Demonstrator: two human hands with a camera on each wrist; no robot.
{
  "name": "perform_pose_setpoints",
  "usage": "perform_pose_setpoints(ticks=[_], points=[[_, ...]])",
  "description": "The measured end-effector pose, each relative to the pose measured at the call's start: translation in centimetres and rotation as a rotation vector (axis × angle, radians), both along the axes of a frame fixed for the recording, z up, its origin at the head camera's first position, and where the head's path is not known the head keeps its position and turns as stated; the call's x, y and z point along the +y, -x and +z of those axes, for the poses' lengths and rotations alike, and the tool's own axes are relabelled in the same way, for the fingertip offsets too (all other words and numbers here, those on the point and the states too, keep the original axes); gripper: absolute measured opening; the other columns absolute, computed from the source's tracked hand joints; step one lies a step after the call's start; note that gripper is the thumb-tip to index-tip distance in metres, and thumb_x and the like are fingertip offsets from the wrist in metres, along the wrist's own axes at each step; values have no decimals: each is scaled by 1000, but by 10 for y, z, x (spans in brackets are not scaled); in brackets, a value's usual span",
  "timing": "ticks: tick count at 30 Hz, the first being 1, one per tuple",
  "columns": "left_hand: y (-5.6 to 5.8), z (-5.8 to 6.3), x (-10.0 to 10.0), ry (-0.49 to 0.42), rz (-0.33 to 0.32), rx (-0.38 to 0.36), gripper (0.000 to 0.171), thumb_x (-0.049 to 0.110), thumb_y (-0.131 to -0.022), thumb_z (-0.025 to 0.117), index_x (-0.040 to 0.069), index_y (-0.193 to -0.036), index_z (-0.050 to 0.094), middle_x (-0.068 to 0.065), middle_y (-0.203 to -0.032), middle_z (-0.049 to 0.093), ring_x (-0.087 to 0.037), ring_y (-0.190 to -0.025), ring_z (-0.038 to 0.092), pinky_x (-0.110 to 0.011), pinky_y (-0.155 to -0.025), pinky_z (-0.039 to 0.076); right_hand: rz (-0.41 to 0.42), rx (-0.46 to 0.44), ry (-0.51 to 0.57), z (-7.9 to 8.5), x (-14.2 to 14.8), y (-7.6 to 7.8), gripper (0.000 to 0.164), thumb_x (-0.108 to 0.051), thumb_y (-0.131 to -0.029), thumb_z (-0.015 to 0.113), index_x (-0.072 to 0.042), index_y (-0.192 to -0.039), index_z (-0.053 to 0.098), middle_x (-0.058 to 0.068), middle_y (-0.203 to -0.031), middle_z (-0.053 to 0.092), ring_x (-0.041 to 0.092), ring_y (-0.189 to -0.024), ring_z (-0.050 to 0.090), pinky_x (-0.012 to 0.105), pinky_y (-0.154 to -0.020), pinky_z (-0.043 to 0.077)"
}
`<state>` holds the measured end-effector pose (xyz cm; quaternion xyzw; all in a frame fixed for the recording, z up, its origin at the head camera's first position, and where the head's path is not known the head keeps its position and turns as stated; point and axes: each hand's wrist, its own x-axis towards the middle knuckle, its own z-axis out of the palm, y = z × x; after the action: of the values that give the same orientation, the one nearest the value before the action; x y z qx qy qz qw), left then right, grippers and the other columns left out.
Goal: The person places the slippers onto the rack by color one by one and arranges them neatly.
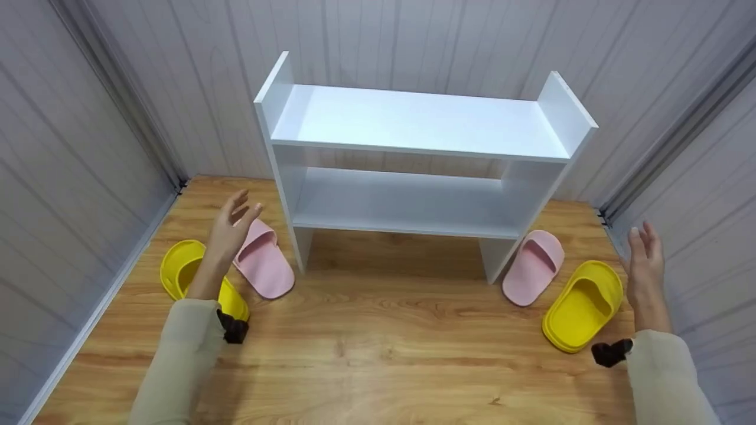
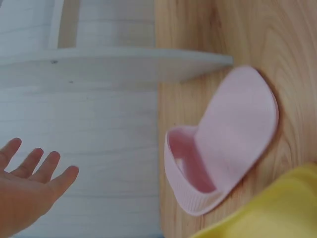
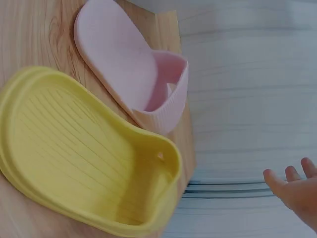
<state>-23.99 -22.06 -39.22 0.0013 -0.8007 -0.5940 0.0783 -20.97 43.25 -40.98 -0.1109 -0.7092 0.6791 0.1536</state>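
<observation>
My left hand [image 1: 228, 236] hovers above the left pair of footwear, fingers loosely spread and holding nothing. Under it lie a pink slipper [image 1: 270, 268] and a yellow slipper [image 1: 183, 265], the latter partly hidden by my forearm. On the other side my right hand [image 1: 646, 271] is raised beside a second yellow slipper [image 1: 582, 307], also holding nothing. Another pink slipper [image 1: 534, 268] lies between that one and the rack. The left wrist view shows the left pink slipper [image 2: 233, 134] apart from my fingers; in the right wrist view the right yellow slipper [image 3: 74, 148] is apart from my hand.
A white two-tier shelf rack [image 1: 407, 150] stands against the back wall [image 1: 378, 35], both boards bare. Its side panels come down close to the pink slippers. Walls close in at left [image 1: 59, 177] and right [image 1: 703, 206]. The floor [image 1: 378, 348] is wood-patterned.
</observation>
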Motion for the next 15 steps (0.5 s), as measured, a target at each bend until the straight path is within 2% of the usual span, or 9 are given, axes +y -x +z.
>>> perform_pose_setpoints(ticks=[3,5,9,15], points=[[1,3,7,-77,-38,-57,72,40,-86,53,9,-141,17,-17,-140,21,-32,-124,26,-43,-98,26,-77,-30,196,-8,3,-3,65,-39,-89,45,-27,-142,9,-5,-146,0,10,-130,4,35,-103,9],[1,6,11,-114,-61,-97,75,40,-85,53,12,-142,13,-16,-142,17,-33,-125,23,-45,-98,25,-131,-85,254,-14,6,-6,69,-44,-87,47,-30,-141,7,-9,-145,-1,7,-129,2,34,-103,7],[3,9,20,-171,-85,-151,79,41,-84,55,15,-142,9,-16,-143,14,-33,-126,19,-46,-98,25,-217,-208,288,-26,12,-10,75,-51,-83,48,-35,-140,2,-14,-144,-4,6,-129,-1,33,-104,6],[5,16,34,-231,-113,-161,75,35,-86,55,17,-142,8,-19,-141,15,-31,-126,22,-47,-97,26,-344,-379,288,-42,24,-16,81,-59,-78,48,-38,-139,0,-12,-144,-2,8,-129,3,28,-103,8]])
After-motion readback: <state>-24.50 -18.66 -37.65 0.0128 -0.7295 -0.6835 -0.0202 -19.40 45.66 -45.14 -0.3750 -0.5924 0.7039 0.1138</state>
